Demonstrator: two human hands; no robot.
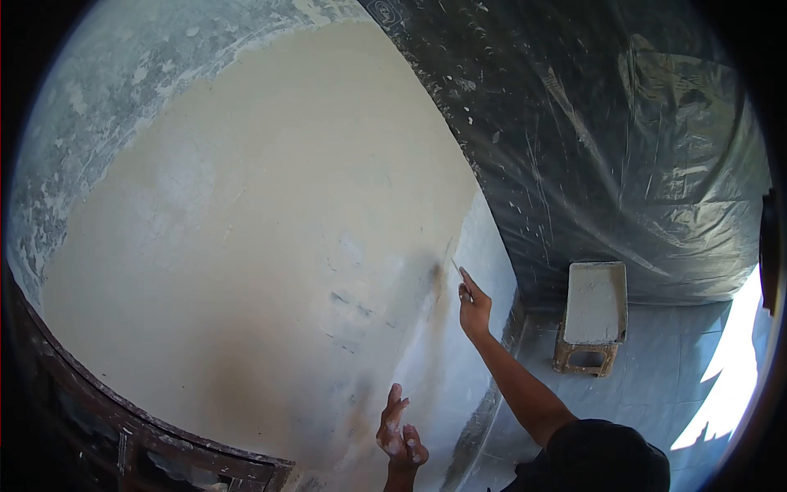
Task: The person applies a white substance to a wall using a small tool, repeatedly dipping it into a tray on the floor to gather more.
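My right hand (475, 312) is raised against the wall, its fingers closed round a putty knife (455, 264). The blade shows only as a thin, nearly edge-on line at the wall surface, and the handle is mostly hidden in my grip. Lower down, my left hand (400, 432) is held up in front of the wall with fingers apart and nothing in it. White smears mark its fingers. Cream-coloured filler covers most of the wall (270, 189). A paler strip (479, 246) runs along its right side, beside my right hand.
A tray of pale filler (597, 303) rests on a small stool (586, 358) on the right. Black plastic sheeting (590, 139) hangs over the adjoining wall. Grey sheet-like floor (639, 402) lies below, with bright light at the right. A dark wooden frame (123, 435) borders the lower left.
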